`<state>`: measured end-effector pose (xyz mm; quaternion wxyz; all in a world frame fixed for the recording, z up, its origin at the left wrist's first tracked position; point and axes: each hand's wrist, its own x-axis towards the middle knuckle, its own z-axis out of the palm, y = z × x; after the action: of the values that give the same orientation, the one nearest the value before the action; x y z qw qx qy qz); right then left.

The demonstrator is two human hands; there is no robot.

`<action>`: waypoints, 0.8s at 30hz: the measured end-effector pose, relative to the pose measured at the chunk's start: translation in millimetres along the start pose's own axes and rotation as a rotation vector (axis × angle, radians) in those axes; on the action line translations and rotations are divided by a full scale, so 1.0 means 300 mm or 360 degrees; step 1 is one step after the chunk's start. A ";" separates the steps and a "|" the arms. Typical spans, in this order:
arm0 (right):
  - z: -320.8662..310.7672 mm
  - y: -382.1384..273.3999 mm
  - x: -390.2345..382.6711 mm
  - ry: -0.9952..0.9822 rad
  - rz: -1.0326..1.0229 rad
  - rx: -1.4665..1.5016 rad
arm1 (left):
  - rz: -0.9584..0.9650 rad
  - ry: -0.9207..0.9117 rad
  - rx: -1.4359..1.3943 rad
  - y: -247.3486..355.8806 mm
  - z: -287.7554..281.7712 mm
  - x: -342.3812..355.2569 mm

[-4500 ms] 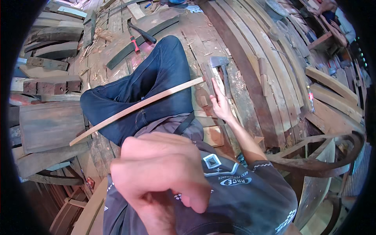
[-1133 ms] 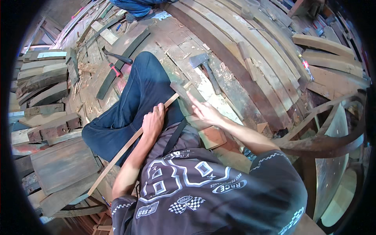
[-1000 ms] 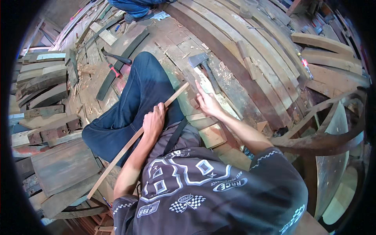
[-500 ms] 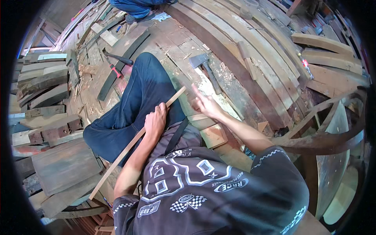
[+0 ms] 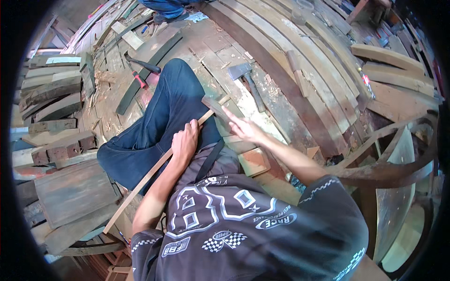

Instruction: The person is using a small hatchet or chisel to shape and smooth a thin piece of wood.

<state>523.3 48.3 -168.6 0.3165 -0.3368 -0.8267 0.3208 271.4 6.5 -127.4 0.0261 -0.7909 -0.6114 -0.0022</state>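
- One long, thin, pale stick slanted across the person's lap, from low on the left up to just past the jeans.
- The left hand had its grip closed around this stick in its upper half.
- The right hand had its grip closed on the near end of a short, flat, brownish piece, which crossed the stick close to its upper tip; whether the two touched could not be told.
- Beyond the right hand, an axe lay on the wooden floor, its head to the left and its handle pointing back toward the right forearm, the nearest obstacle on that side.
- Past the raised knee, a red-handled tool and a black-handled tool lay close together on a dark curved board.
- Long curved planks filled the upper right, with a short rod lying on them.
- A small wooden block sat near the right forearm, and a curved wooden frame stood by the right elbow.
- Stacked timber and a square board crowded the left side, near the stick's lower end.
- At the top, a co-worker's blue trouser leg showed beside a pale blue cloth.
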 end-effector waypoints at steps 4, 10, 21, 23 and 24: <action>0.004 0.072 0.020 0.0142 0.0625 0.0061 | -0.0001 0.0002 0.0043 0.003 -0.012 -0.001; 0.005 0.060 -0.007 0.0044 0.0014 -0.0051 | 0.0017 -0.0037 -0.0008 -0.007 -0.001 0.000; 0.028 0.030 -0.006 0.0100 0.0825 0.0140 | -0.0019 -0.0006 -0.0027 0.000 -0.020 0.003; 0.011 -0.016 -0.042 -0.0030 0.0571 0.0125 | -0.0007 -0.0001 -0.0047 0.002 -0.020 0.001; 0.002 -0.028 -0.054 -0.0148 0.0312 0.0110 | 0.0003 -0.0002 -0.0040 0.001 -0.014 -0.003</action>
<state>529.1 30.9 -167.7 0.2563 -0.3895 -0.7921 0.3939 271.5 5.2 -123.3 0.0159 -0.7917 -0.6107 -0.0093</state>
